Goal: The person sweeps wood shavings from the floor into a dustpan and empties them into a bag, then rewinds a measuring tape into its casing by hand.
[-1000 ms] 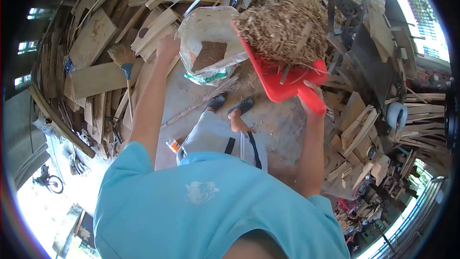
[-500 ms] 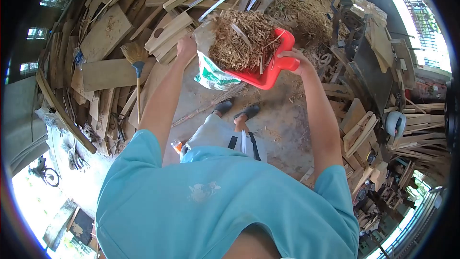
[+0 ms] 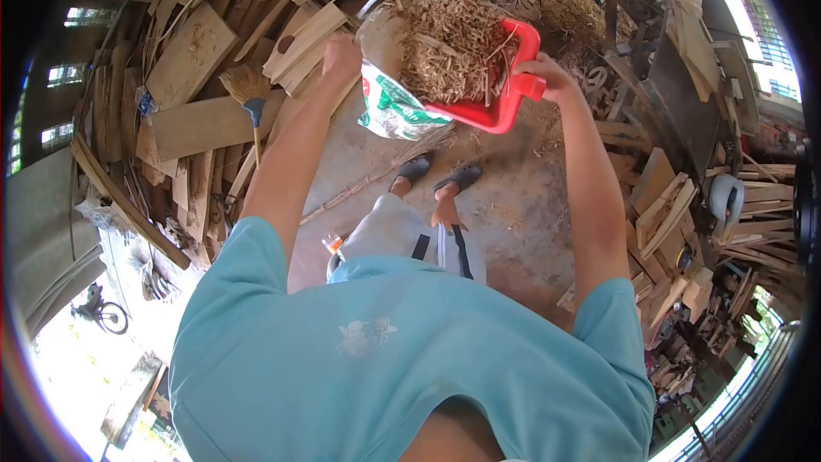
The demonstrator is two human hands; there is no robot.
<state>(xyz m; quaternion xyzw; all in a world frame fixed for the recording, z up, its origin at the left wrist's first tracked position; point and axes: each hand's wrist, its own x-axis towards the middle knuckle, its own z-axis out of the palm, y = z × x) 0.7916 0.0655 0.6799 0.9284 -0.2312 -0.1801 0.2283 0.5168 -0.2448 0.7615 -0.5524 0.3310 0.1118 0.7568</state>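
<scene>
Broom (image 3: 243, 84) beside your left forearm. Left hand (image 3: 342, 58), well apart from right, clenched at edge of bag (image 3: 398, 109). Between your hands, shavings (image 3: 457, 47) heaped on red dustpan (image 3: 489, 120) over bag; right hand (image 3: 547, 77) gripping its handle (image 3: 530, 88).

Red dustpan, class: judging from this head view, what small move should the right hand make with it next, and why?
Probably raise the handle slightly, tipping the red dustpan toward the white-and-green sack. The right hand holds that handle, wood shavings lie heaped on the dustpan right at the sack's mouth, and the left hand holds the sack's edge.
</scene>
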